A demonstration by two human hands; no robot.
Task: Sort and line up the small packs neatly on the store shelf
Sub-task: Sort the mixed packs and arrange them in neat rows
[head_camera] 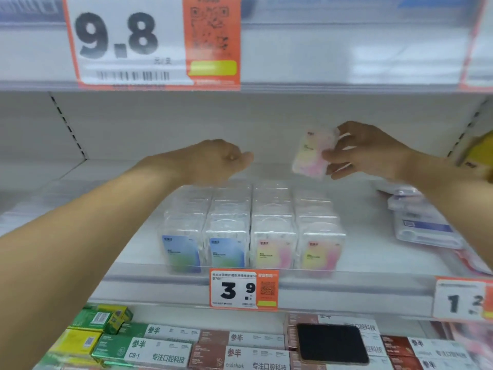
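Small clear packs stand in four rows on the white shelf (128, 252). The two left rows carry blue-green labels (181, 252) and the two right rows pink-yellow labels (274, 253). My right hand (368, 150) holds one pink-yellow pack (313, 153) in the air above the back of the right rows, pinched between thumb and fingers. My left hand (221, 158) hovers over the back of the left rows with its fingers curled downward; whatever is under the palm is hidden.
Flat white and blue packets (424, 222) lie at the shelf's right. A 3.9 price tag (242, 289) hangs on the front rail. Below are green and brown toothpaste boxes (160, 348) and a black phone (332, 343). The upper shelf edge with a 9.8 tag (149, 41) hangs overhead.
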